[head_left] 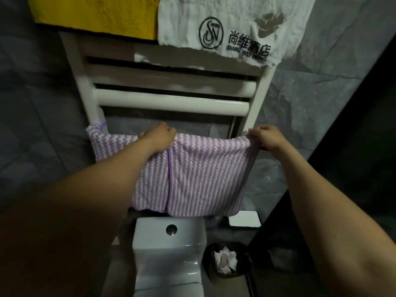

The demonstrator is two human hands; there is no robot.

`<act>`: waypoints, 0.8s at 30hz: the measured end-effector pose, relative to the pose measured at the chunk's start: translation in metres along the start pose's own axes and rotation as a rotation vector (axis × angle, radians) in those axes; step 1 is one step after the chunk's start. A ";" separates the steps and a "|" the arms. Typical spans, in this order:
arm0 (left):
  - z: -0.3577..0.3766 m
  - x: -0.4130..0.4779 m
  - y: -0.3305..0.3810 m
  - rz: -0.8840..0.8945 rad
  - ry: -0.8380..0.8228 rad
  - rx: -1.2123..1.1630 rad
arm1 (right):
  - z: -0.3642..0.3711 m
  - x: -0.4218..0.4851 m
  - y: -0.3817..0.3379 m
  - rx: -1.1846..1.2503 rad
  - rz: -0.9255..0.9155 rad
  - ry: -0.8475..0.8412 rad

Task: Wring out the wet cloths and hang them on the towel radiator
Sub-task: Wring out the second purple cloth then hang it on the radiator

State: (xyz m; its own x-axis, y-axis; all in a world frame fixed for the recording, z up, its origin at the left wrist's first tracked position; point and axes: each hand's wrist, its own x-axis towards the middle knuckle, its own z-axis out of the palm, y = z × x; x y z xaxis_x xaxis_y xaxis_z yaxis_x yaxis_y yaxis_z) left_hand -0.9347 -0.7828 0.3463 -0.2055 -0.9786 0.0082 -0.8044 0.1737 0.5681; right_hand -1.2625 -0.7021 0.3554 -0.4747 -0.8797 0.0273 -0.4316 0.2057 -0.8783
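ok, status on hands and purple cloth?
Left hand grips purple striped cloth at top edge. Right hand pinches its right corner. Cloth hangs across towel radiator, below yellow cloth and white towel. Nothing blocking.

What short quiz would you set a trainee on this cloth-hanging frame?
1. Multiple choice: the left hand and right hand both grip a cloth at the towel radiator. Which colour is it? A) yellow B) purple and white striped C) plain white
2. True or false: the waste bin beside the toilet holds crumpled paper.
3. Fill in: in the picture, the white hotel towel hangs to the ____ of the yellow cloth.
Key: 1 B, the purple striped cloth. 2 true. 3 right.
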 end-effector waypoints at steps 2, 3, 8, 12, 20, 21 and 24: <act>0.002 -0.002 0.002 -0.021 0.042 0.014 | -0.003 -0.001 -0.002 0.047 -0.020 -0.028; 0.004 -0.002 0.004 -0.039 0.056 0.037 | -0.004 -0.002 -0.002 0.084 -0.019 -0.034; 0.013 -0.002 0.006 -0.054 0.127 0.103 | -0.005 0.002 -0.004 0.115 -0.023 0.073; 0.013 -0.007 0.006 0.027 0.111 0.095 | -0.008 0.001 -0.006 0.112 0.058 -0.011; 0.008 -0.009 -0.002 0.107 -0.006 0.195 | -0.001 0.015 0.003 0.367 0.314 -0.094; 0.009 -0.009 -0.001 0.108 0.001 0.207 | 0.002 0.019 0.007 0.341 0.301 -0.061; 0.009 -0.008 -0.001 0.134 0.001 0.259 | 0.009 0.021 0.011 0.268 0.216 0.088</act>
State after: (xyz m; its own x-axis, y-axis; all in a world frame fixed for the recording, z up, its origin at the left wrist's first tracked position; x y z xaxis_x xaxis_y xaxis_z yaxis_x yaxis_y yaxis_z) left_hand -0.9371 -0.7741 0.3386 -0.3185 -0.9453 0.0700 -0.8857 0.3231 0.3333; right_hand -1.2702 -0.7220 0.3422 -0.6021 -0.7857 -0.1422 -0.1030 0.2530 -0.9620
